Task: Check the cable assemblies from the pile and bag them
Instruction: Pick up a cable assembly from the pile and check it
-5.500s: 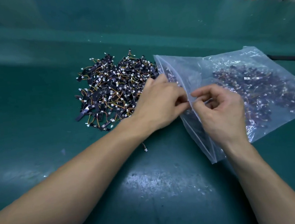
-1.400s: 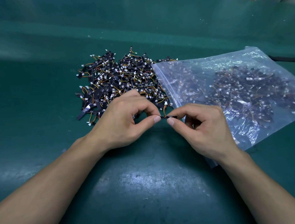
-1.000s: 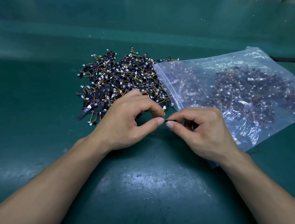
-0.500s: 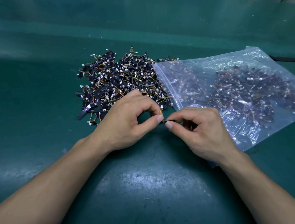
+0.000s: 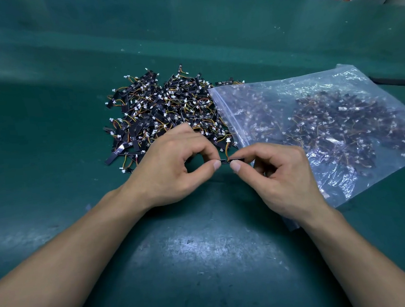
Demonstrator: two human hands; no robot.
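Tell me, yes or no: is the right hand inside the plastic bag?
No, the right hand is outside the plastic bag, pinching one cable assembly together with the left hand.

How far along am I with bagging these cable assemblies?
Done: many bagged assemblies sit in the plastic bag. In hand: your left hand and right hand pinch one cable assembly between them. Left: a large pile waits on the green table.

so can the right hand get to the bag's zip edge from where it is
Probably yes: the right hand is right at the bag zip edge with nothing between, though it and the left hand both pinch one cable assembly.
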